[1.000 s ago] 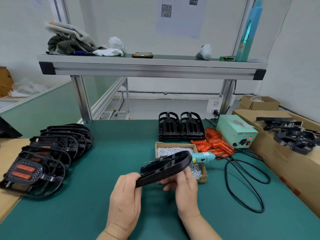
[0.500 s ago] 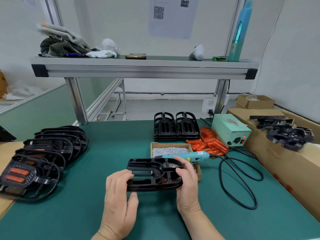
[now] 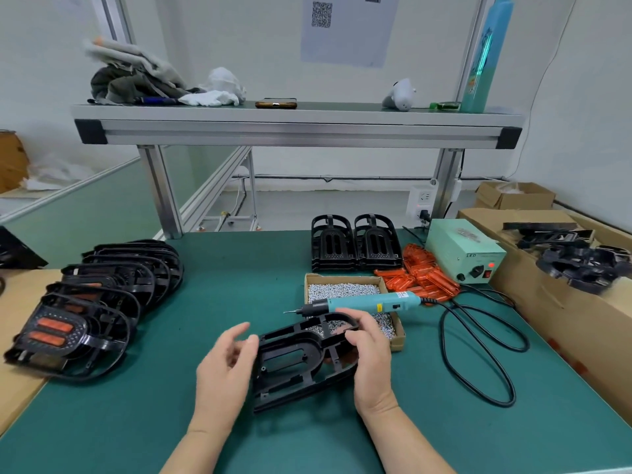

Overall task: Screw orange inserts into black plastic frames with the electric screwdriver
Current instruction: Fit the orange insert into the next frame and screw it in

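- Your right hand (image 3: 371,364) is clamped on the rounded right end of the black frame (image 3: 290,367), fingers curled over its rim. Your left hand (image 3: 222,371) hangs loose and spread just beside the left end, and I cannot tell whether the thumb touches.
- The frame is tilted above the table (image 3: 239,268) at lower centre, just in front of the box of screws (image 3: 342,289). I see no orange piece seated in it.
- Risk one: you carry it by one end only, so it may twist or slip out of that grip.
- Risk two: the screwdriver (image 3: 362,302) lies across the screw box, tip poking left, just behind your right fingers. Lift the frame carelessly and you could knock the tool off or scatter screws.
- Risk three: the cable (image 3: 478,354) loops on the table to the right of your forearm. A reach for the orange inserts (image 3: 420,278) could snag it and drag the tool.
- Count now: one frame in hand, one screwdriver, one screw box, one pale green power box (image 3: 461,251) at right.
- Two stacks of bare frames (image 3: 355,248) stand at centre back.
- Finished frames (image 3: 99,302) overlap at left. I count at least five, and the overlap hides the rest. The nearest shows two orange strips.
- Screws and loose inserts are too many to count, and so are the black parts in the carton (image 3: 547,302) at far right.
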Available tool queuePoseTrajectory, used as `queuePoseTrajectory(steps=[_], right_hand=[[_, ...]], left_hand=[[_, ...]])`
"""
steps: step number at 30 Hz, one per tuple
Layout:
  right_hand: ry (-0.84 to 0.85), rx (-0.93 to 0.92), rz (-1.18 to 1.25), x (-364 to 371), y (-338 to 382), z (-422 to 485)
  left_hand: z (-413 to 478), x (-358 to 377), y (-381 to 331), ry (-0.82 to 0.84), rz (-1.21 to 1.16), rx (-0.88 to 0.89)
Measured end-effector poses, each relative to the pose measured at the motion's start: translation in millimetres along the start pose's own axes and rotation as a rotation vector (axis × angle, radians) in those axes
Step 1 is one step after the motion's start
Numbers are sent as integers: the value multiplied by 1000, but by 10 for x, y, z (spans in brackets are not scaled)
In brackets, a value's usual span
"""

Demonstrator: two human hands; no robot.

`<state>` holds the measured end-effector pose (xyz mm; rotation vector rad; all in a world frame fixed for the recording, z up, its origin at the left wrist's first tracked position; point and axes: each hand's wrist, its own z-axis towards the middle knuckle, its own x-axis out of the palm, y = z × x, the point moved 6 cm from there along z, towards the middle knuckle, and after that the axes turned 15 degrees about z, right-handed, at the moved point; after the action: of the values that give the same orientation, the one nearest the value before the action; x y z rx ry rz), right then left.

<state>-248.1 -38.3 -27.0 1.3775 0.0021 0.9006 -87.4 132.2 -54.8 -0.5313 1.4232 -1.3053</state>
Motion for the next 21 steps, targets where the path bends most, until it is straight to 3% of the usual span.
queuePoseTrajectory(steps=[3, 10, 12, 21], right_hand=[[30, 5, -18, 22, 8, -12], [-14, -197, -254, -2, 128, -49], [-49, -175, -290, -44, 114, -39], [-100, -128, -647, -83, 122, -62]], left_hand=[[-4, 72, -10, 93, 56, 43], [12, 23, 6, 68, -41, 12], [1, 29, 1, 57, -20, -1], [9, 72, -84, 90, 296, 136]])
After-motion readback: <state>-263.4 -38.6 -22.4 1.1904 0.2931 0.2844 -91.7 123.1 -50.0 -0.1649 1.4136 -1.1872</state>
